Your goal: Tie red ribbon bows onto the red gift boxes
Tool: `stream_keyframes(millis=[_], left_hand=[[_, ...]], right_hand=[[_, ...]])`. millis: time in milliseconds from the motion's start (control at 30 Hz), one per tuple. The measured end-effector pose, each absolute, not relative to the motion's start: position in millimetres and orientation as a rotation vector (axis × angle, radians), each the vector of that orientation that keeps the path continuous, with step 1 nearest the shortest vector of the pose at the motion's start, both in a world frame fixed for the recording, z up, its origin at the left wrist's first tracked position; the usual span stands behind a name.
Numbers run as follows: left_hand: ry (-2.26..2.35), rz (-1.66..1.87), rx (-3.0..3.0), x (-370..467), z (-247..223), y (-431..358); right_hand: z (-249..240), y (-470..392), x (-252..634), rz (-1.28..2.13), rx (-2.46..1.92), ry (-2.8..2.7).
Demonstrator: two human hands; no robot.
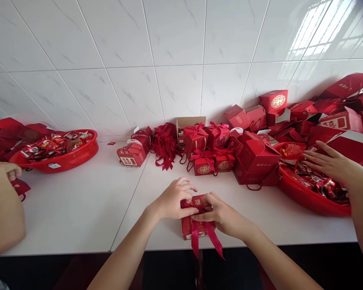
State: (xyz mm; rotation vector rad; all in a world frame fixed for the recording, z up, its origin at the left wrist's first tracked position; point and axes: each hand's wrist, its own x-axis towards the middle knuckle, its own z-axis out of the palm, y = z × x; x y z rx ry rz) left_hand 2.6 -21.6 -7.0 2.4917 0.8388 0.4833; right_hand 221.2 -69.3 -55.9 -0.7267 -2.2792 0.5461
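Observation:
A small red gift box (186,227) with gold print stands on the white table in front of me. Round it runs a dark pink satin ribbon (214,238), whose two tails hang over the box's front and past the table edge. My left hand (173,200) is closed at the box's upper left, its thumb lying across the top and other fingers curled. From the right, my right hand (225,214) pinches at the ribbon near the middle of the box top. The fingers hide the point where the ribbon crosses.
Behind are finished boxes with bows (203,166), a heap of loose ribbons (165,141) and a handled box (133,155). Red baskets of wrapped sweets stand left (75,159) and right (308,205). Other people's hands (329,163) work at both sides.

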Motion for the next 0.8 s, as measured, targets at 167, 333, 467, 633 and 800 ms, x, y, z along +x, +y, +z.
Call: stream_keyframes(millis=[167, 333, 467, 633, 800], left_hand=[[0.773, 0.519, 2.404, 4.5, -5.2, -23.4], [0.876, 0.543, 2.224, -0.6, -10.0, -25.9], [0.947, 0.652, 2.151, 1.4, -12.6, -31.8], [1.037, 0.837, 2.016, 14.5, -24.4, -43.6], [1.057, 0.817, 1.868, 20.8, -33.9, -48.2]], right_hand=[[-54.9, -69.1, 222.8, 0.484, -0.738, -2.391], [-53.0, -70.2, 224.4, 0.494, -0.761, -2.392], [-50.4, -70.8, 222.9, 0.489, -0.756, -2.401], [-46.8, -69.9, 222.4, 0.367, -0.742, -2.390], [-49.8, -66.1, 226.4, 0.267, -0.702, -2.337]])
